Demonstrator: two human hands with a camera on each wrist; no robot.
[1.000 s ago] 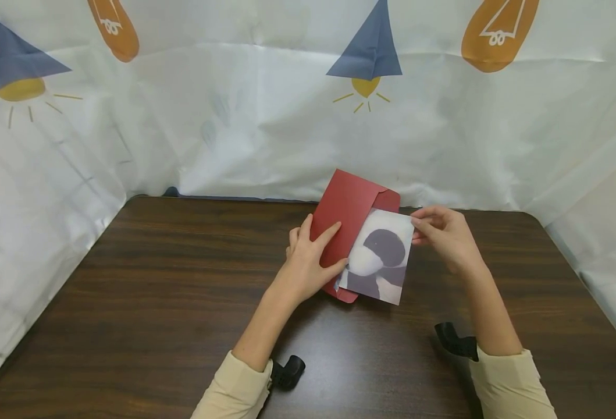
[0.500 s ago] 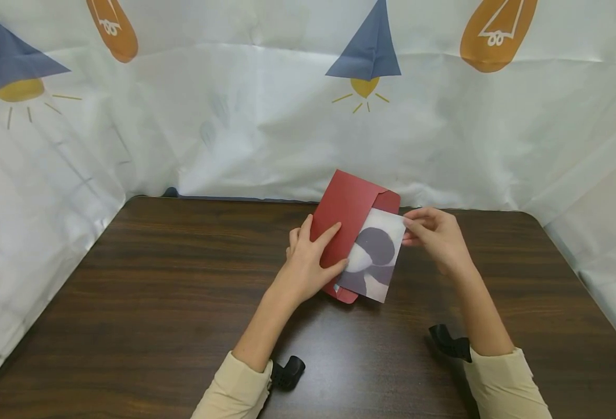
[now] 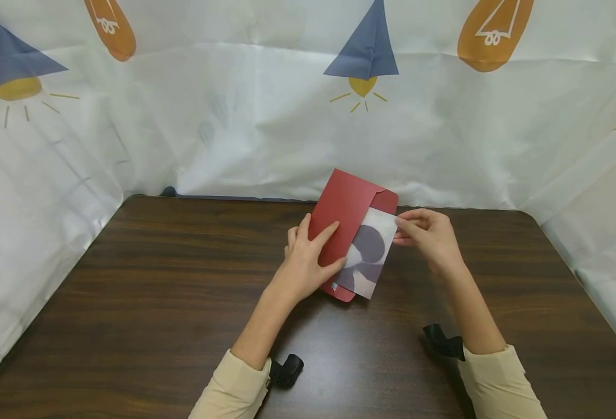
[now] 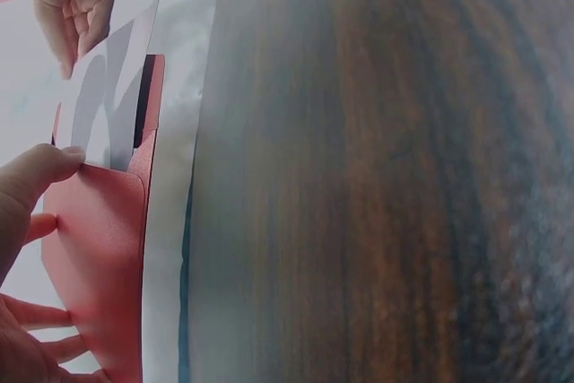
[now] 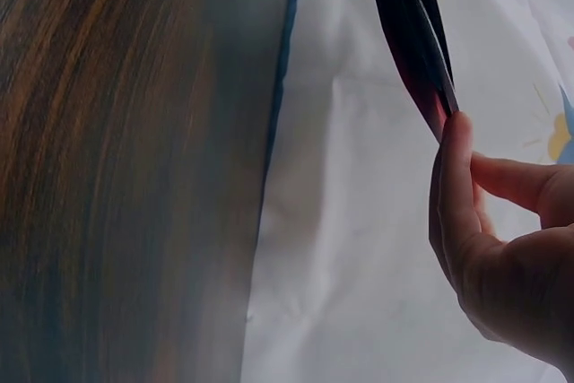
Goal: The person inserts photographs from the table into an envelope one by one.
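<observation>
A red envelope (image 3: 345, 201) is tilted near the table's far edge, its open side facing right. My left hand (image 3: 302, 262) holds it by the left part, the thumb lying at the opening and the other fingers along the left edge. A photo card (image 3: 370, 247) with a grey and white picture sits partly inside the opening. My right hand (image 3: 430, 238) pinches the card's upper right corner between thumb and fingers. In the left wrist view the card (image 4: 103, 96) sticks out past the envelope's red front (image 4: 103, 239). Seen edge-on, both look dark in the right wrist view.
A dark wood-grain table (image 3: 182, 279) lies below. Behind it hangs a white curtain (image 3: 287, 134) printed with lamps and bulbs. Black wrist mounts (image 3: 288, 372) sit at both cream sleeves (image 3: 501, 378).
My right hand has moved left, sliding the card further into the envelope, so less of its picture shows. The left hand and the envelope have stayed almost in place.
</observation>
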